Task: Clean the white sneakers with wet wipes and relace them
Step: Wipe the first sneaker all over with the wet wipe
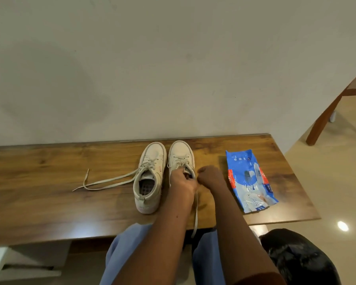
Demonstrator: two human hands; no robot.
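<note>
Two white sneakers stand side by side on the wooden table (49,171), toes toward the wall. The left sneaker (149,175) has loose laces (103,182) trailing off to the left. The right sneaker (180,157) is partly hidden by my left hand (182,184), which grips its collar and lace area. My right hand (209,177) is curled just right of that shoe, pinching a lace end (195,214) that hangs down past the table's front edge. A blue wet wipes pack (250,179) lies flat to the right.
A pale wall rises right behind the table. A wooden chair leg (325,116) stands on the tiled floor at the far right. A dark bag (296,258) sits by my right knee, and my blue trousers (119,254) are under the table edge.
</note>
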